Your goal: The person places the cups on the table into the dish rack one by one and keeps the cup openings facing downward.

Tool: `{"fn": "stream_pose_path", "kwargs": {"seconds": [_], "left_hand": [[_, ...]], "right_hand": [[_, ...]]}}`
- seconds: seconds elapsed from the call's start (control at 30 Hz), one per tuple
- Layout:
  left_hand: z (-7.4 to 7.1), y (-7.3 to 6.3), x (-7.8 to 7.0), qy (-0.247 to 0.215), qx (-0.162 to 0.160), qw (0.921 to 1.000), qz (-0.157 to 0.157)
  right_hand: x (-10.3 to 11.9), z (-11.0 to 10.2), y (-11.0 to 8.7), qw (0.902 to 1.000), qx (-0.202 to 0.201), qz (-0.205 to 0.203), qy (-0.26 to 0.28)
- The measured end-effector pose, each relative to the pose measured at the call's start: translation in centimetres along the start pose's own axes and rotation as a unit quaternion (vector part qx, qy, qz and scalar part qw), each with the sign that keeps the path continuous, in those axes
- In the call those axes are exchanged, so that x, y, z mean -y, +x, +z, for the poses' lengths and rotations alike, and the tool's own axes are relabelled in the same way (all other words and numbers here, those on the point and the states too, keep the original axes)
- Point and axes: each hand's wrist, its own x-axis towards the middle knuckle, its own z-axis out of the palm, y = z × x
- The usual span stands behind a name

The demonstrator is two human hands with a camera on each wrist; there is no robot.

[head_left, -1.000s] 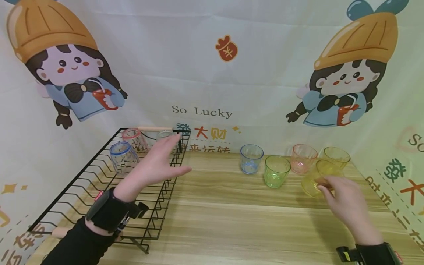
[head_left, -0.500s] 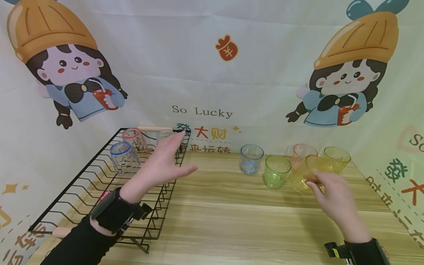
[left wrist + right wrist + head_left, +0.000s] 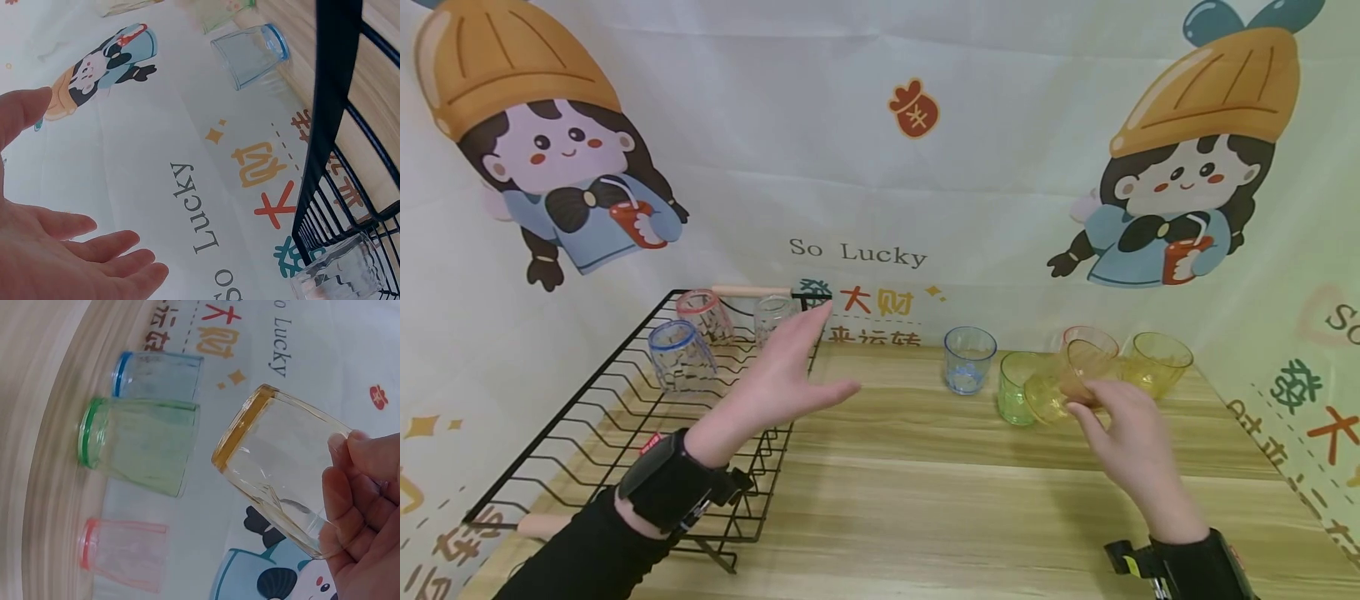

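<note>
My right hand (image 3: 1123, 442) pinches the rim of a yellow glass (image 3: 284, 465) between thumb and fingers. The glass is tilted above the table, its thick amber base pointing away from the hand. In the head view it overlaps a green glass (image 3: 1013, 396) and a pink glass (image 3: 1101, 337) standing behind it. A second yellow glass (image 3: 1161, 362) stands at the far right, and a blue glass (image 3: 968, 358) stands left of the green one. My left hand (image 3: 775, 375) holds nothing; its fingers and thumb are spread over the right side of a black wire rack (image 3: 760, 508).
Three glasses sit base up in the rack's far end: one with a red ring (image 3: 703, 312), one with a blue ring (image 3: 679, 354), and a clear one (image 3: 771, 312). The rack has wooden handles (image 3: 751, 292). A printed cloth (image 3: 865, 192) hangs behind the wooden table (image 3: 955, 517).
The right hand has carried the yellow glass leftward, from in front of the other yellow glass to in front of the green and pink ones. My left hand has drifted slightly right.
</note>
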Motion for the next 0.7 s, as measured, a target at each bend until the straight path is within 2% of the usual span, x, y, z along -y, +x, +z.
{"fn": "stream_pose_path", "kwargs": {"seconds": [0.37,0.7], "left_hand": [[0.9,0.0,0.0,-0.015,-0.005,0.9998,0.009],[1.4,0.2,-1.0,-0.031,-0.007,0.9992,0.022]], "right_hand": [[1.4,1.0,0.6,0.9982,-0.037,-0.005,0.047],[2.1,1.7,1.0,0.9945,-0.058,-0.008,0.086]]}}
